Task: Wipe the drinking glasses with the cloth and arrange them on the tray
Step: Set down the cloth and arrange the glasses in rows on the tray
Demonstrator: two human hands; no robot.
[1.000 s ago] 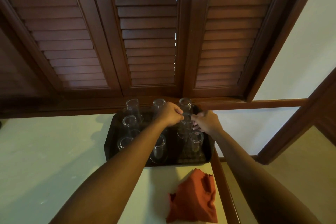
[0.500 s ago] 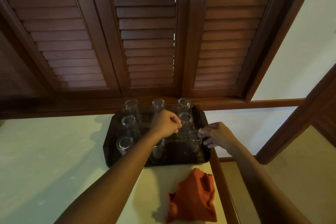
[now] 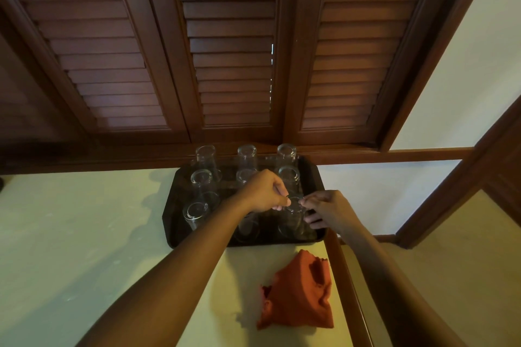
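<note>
Both hands have dropped from middle glass to front right glass (image 3: 293,205) since a second ago. Your left hand (image 3: 265,191) and right hand (image 3: 327,210) pinch its top, fingers curled. Tray (image 3: 172,205) holds nine glasses in three rows. Cloth (image 3: 298,296) lies unused on counter (image 3: 70,234), near tray. You look nearly done: final straightening left, I judge.

The glasses (image 3: 202,177) are clear and colourless. They stand on a dark brown, nearly black tray (image 3: 171,205). The cloth (image 3: 298,298) is plain rust orange. The counter (image 3: 84,234) is pale yellowish cream, and the slatted shutters (image 3: 231,51) are reddish brown wood.
</note>
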